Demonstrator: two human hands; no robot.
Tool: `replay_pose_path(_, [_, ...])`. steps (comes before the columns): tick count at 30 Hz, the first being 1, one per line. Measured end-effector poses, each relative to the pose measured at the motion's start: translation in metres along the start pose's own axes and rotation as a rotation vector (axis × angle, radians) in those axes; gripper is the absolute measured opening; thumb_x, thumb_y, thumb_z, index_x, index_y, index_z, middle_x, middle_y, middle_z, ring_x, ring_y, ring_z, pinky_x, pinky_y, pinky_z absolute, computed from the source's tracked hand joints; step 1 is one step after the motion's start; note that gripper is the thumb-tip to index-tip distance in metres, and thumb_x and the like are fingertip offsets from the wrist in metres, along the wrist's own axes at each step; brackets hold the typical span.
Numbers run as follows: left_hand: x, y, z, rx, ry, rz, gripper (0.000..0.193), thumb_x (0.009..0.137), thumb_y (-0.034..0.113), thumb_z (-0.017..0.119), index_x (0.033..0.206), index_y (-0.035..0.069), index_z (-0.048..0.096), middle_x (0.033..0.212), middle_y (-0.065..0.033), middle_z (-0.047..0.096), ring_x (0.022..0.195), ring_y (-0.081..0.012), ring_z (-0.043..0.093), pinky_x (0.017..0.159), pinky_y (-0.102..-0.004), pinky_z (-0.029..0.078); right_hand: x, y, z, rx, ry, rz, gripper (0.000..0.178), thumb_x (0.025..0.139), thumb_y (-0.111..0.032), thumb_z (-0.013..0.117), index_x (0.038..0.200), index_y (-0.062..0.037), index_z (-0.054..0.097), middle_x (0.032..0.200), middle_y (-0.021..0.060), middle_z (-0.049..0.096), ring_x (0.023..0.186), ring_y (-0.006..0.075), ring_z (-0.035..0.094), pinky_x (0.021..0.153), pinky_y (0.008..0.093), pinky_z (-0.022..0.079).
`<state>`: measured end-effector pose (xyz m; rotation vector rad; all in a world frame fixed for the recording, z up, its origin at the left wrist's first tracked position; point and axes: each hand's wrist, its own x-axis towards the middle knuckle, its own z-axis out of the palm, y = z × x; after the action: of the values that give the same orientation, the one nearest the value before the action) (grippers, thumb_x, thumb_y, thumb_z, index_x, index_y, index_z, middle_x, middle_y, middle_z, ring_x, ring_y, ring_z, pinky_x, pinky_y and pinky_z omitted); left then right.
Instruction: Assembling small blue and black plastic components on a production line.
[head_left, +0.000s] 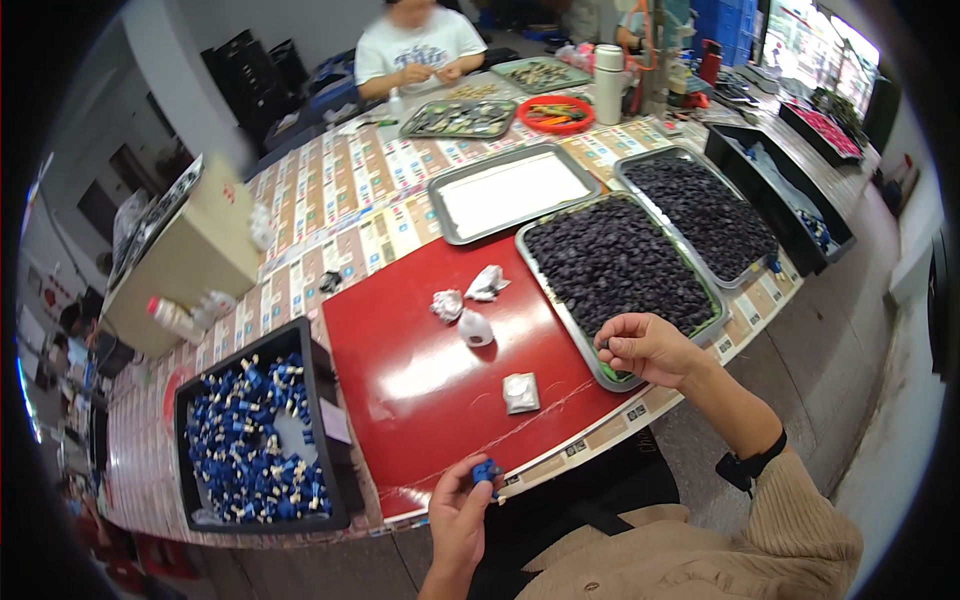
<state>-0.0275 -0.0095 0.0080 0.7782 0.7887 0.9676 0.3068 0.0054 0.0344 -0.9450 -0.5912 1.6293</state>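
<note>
In my left hand (462, 520), closed near the front edge of the red board (400, 400), is a small blue figure (485, 471) between thumb and fingers. My right hand (652, 350) is closed in a pinch over the near corner of a tray of small dark pieces (610, 260); a small dark piece (603, 344) shows at its fingertips. Between the hands, on the board, lies a small whitish square item (520, 393). Beyond it stand a small white bottle (476, 330) and two crumpled white wads (487, 284).
To the left, a black bin (335, 430) holds many blue figures with pale ends. A second tray of dark pieces (700, 215), a white-lined tray (510, 195) and a black bin (780, 200) stand farther off. Across the table, a person (420, 50) works behind more trays.
</note>
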Motion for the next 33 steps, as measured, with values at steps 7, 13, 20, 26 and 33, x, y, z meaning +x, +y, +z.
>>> replay_pose_path(7, [-0.003,0.002,-0.002,-0.013,-0.046,-0.014,0.033,0.090,0.006,0.061,0.122,-0.002,0.053,0.108,-0.0104,0.061,0.099,-0.0175,0.060,0.090,-0.0308,0.048,0.015,0.023,0.030,-0.087,-0.015,0.072,0.013,0.088,-0.006,0.064,0.100,-0.0012,0.061,0.089,0.0062,0.064,0.082,0.0146,0.066,0.068,0.0242,0.057])
replay_pose_path(13, [-0.002,-0.001,-0.005,-0.027,-0.067,-0.009,0.034,0.090,0.007,0.061,0.122,-0.001,0.053,0.106,-0.0090,0.062,0.099,-0.0162,0.060,0.091,-0.0298,0.047,0.025,0.026,0.051,-0.158,0.007,0.144,0.014,0.088,-0.007,0.065,0.100,0.0007,0.063,0.089,0.0055,0.064,0.077,0.0120,0.064,0.066,0.0222,0.055])
replay_pose_path(20, [-0.003,0.000,-0.005,-0.035,-0.071,-0.015,0.034,0.091,0.009,0.061,0.122,-0.001,0.053,0.108,-0.0086,0.060,0.100,-0.0159,0.059,0.092,-0.0300,0.047,0.036,0.025,0.076,-0.597,0.052,0.011,0.012,0.085,-0.008,0.066,0.093,0.0005,0.065,0.078,0.0037,0.065,0.064,0.0072,0.058,0.059,0.0205,0.050])
replay_pose_path(26, [-0.004,-0.001,-0.009,-0.028,-0.078,-0.001,0.034,0.091,0.008,0.061,0.122,-0.001,0.053,0.108,-0.0087,0.060,0.101,-0.0159,0.059,0.092,-0.0298,0.048,0.045,0.020,0.089,-0.770,0.098,0.023,0.012,0.083,-0.009,0.068,0.091,0.0006,0.066,0.074,0.0017,0.063,0.060,0.0051,0.054,0.054,0.0191,0.044])
replay_pose_path(33, [-0.004,-0.002,-0.009,-0.053,-0.076,-0.003,0.033,0.091,0.007,0.061,0.122,-0.001,0.053,0.109,-0.0089,0.060,0.101,-0.0159,0.060,0.092,-0.0295,0.048,0.048,0.013,0.101,-0.893,0.137,0.078,0.011,0.081,-0.008,0.069,0.086,0.0013,0.067,0.072,0.0017,0.063,0.057,0.0041,0.053,0.050,0.0191,0.042])
